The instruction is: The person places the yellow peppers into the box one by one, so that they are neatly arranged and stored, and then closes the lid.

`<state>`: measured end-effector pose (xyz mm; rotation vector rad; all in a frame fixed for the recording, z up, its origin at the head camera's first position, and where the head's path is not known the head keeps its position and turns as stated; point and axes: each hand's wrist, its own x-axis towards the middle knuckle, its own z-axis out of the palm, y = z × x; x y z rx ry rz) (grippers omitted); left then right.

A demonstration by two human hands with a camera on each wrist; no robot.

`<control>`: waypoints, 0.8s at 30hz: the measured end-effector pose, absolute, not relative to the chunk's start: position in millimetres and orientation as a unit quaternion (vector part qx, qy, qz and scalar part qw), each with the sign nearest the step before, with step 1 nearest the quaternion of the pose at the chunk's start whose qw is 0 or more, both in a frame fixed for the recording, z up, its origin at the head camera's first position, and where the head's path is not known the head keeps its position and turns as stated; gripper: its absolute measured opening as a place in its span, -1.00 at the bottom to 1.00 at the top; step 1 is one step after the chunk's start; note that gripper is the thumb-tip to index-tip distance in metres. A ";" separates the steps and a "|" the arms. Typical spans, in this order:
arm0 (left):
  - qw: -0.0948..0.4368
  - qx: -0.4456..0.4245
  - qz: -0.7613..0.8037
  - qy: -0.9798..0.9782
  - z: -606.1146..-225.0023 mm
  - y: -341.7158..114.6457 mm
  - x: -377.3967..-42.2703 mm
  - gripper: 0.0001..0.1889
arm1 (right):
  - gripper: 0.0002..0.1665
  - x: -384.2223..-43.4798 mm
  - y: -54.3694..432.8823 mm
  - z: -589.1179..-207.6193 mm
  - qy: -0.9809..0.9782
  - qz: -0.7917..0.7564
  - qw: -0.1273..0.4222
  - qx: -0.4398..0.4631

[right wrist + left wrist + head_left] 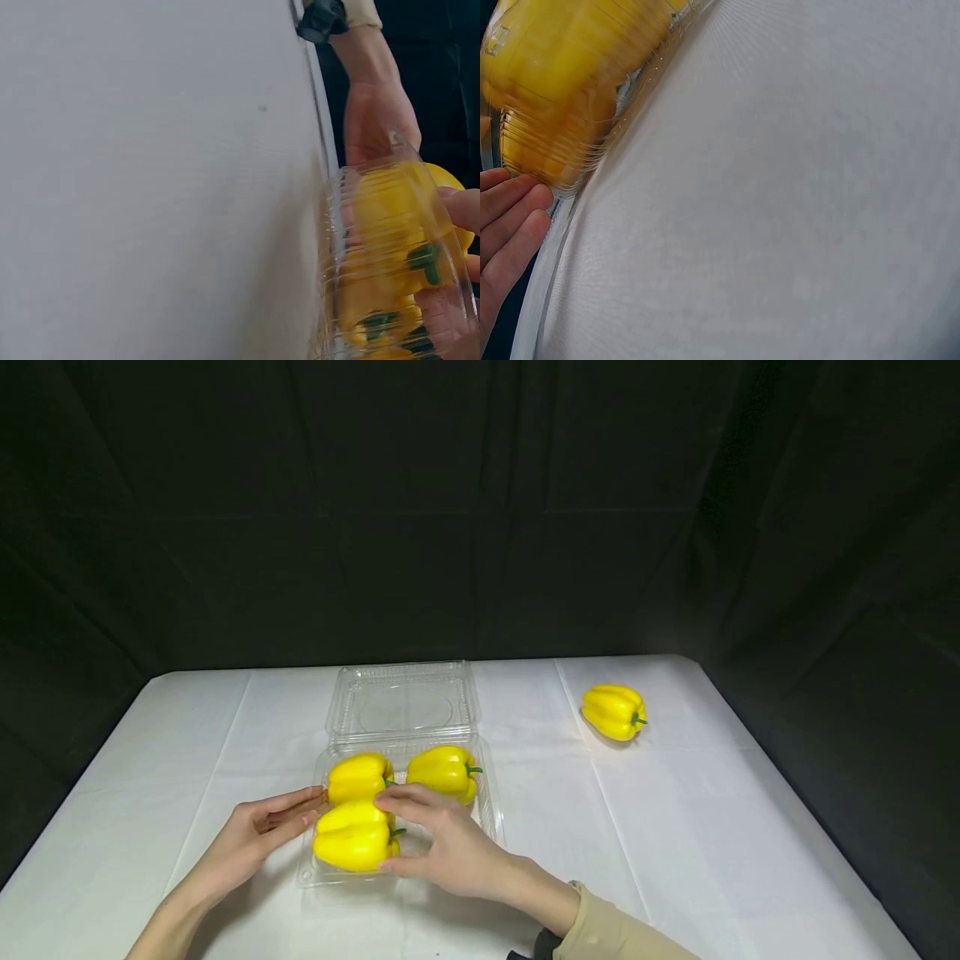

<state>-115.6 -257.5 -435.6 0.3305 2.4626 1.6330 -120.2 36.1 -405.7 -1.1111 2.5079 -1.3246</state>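
A clear plastic clamshell container [491,793] lies on the table, its lid [405,706] folded back away from me. Inside are three yellow bell peppers: one at the back left [358,777], one at the back right [442,770], and one at the front left [352,843]. My right hand [457,843] holds the front-left pepper near its green stem, thumb on the near side and fingers over the top. With fairly straight fingers, my left hand [251,839] touches the container's left wall; those fingertips [536,199] show against the ribbed plastic in the left wrist view.
Another yellow bell pepper [613,712] lies on the white-covered table [675,843] at the back right, apart from the container. Dark cloth [480,527] hangs behind the table and along its sides.
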 end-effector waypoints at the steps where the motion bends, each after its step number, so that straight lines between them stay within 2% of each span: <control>1: 0.084 0.109 0.546 0.827 -435.6 -257.4 -115.3 -0.51 | -0.23 -120.3 35.9 -406.2 0.824 -0.430 0.048 -0.366; 9: 0.078 0.106 0.535 0.835 -435.5 -257.1 -114.2 -0.52 | -0.23 -121.5 36.3 -407.7 0.833 -0.430 0.069 -0.341; 24: 0.087 0.098 0.536 0.834 -432.7 -257.0 -113.3 -0.50 | -0.26 -118.5 32.4 -407.5 0.844 -0.429 0.068 -0.316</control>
